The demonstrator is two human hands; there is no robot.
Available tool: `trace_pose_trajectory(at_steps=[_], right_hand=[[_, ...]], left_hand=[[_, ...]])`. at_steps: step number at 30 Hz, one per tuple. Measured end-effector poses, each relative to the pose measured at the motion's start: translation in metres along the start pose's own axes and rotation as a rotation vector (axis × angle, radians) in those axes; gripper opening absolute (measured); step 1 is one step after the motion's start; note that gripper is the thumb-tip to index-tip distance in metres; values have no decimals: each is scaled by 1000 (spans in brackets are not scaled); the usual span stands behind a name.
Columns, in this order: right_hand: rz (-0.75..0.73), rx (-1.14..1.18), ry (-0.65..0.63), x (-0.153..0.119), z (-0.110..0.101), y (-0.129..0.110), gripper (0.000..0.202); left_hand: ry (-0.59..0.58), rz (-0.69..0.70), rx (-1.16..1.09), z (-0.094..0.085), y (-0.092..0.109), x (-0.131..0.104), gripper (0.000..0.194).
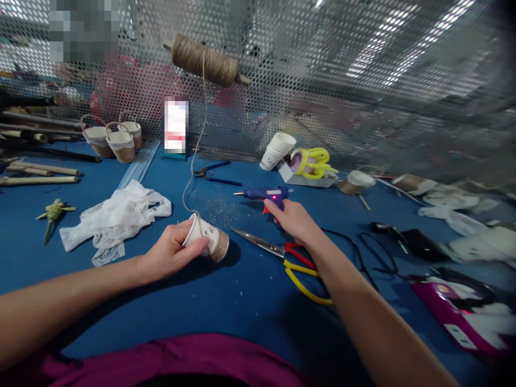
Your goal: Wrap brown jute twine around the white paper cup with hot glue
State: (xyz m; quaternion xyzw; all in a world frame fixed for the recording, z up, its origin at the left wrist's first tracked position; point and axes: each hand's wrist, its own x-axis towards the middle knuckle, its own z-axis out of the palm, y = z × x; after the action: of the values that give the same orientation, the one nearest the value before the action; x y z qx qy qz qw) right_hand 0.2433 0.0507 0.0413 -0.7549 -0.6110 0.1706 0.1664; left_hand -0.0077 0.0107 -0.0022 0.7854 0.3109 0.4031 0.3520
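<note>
My left hand (177, 247) is closed around a white paper cup (206, 236), tilted on its side above the blue table. Twine covers the cup's base end, and a strand (194, 156) runs from it up to a twine spool (205, 59) hung on the mesh. In my right hand (292, 217) is a blue hot glue gun (262, 193) with a red trigger and a lit red light, its nozzle pointing left. Scissors (266, 246) with red and yellow handles lie below it, partly hidden by my right forearm. Blue-handled pliers (213, 174) rest beyond the cup.
White lace (121, 215) is heaped left of the cup. Small twine-wrapped baskets (121, 145) stand at the back left near sticks (40, 169). Stacked paper cups (278, 150) and a box (302, 177) with yellow trim sit at the back. A purple power strip (451, 317) and cords lie right.
</note>
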Motion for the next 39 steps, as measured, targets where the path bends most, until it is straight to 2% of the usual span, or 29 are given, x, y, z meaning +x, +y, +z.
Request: trace_pose_trajectory(at_steps=[4,7,9,11,14,15,17,18,21,23,28,31,35,39], right_hand=[[25,-35,9,18,11,8,34],[-5,-32,54,14,13,0,30],[-82,14,8,3,13,-13,34],[-195,98,-149,-11,16,-30,42],[-342,285,-489,-29,30,-55,55],[-348,460,-674,-32,35,-61,58],[-265,730,-826,-36,44,-69,58],[-219,848,-849,-37,46,-71,51],[-136,1102,-781,-38,41,-71,21],[-116,1223,-704,-40,32,-69,10],[-165,1243,-494,-52,12,-63,4],[-193,1171,-408,-57,6,-59,6],[-166,1106,-302,-59,0,-58,9],[-190,1057,-265,-60,-4,-58,10]], left_hand=[[-2,126,40,1,1,0,21],[2,229,89,1,2,0,22],[-13,270,99,1,4,0,23],[-50,298,87,2,6,-1,23],[-102,350,70,4,10,-2,23],[-119,369,69,5,11,-2,22],[-148,396,60,5,13,-2,19],[-156,402,47,4,14,-2,18],[-151,332,7,3,14,-2,20],[-134,199,-15,1,14,-3,20],[-134,-299,-292,1,13,-3,24],[-114,-506,-491,2,13,-2,29],[-84,-632,-613,3,12,0,32],[-63,-680,-646,3,13,2,31]])
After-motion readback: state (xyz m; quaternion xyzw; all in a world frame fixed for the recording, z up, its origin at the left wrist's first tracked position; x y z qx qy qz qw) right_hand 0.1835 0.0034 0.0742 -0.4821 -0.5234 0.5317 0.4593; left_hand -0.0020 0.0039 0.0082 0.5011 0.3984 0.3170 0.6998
